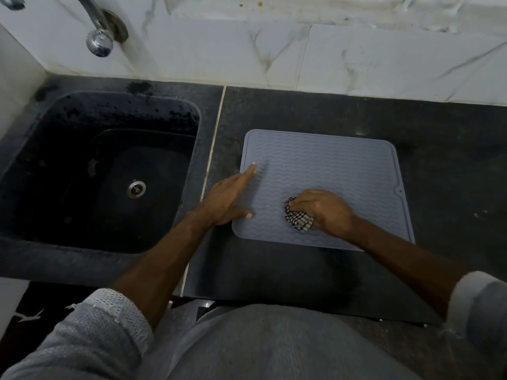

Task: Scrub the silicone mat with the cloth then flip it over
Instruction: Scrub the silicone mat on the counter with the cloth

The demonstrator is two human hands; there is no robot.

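Observation:
A grey silicone mat (329, 165) with wavy ridges lies flat on the dark countertop (444, 138), right of the sink. My left hand (230, 196) rests on the mat's left edge with fingers straight, pressing it down. My right hand (326, 209) grips a bunched black-and-white checked cloth (297, 218) against the mat's near middle area. The mat's near right corner is hidden under my right forearm.
A black sink (55, 149) with a metal drain (136, 188) sits at the left. A chrome tap (96, 31) juts from the marble-tiled wall (329, 56) above it. A pale seam (214, 149) separates the sink from the countertop.

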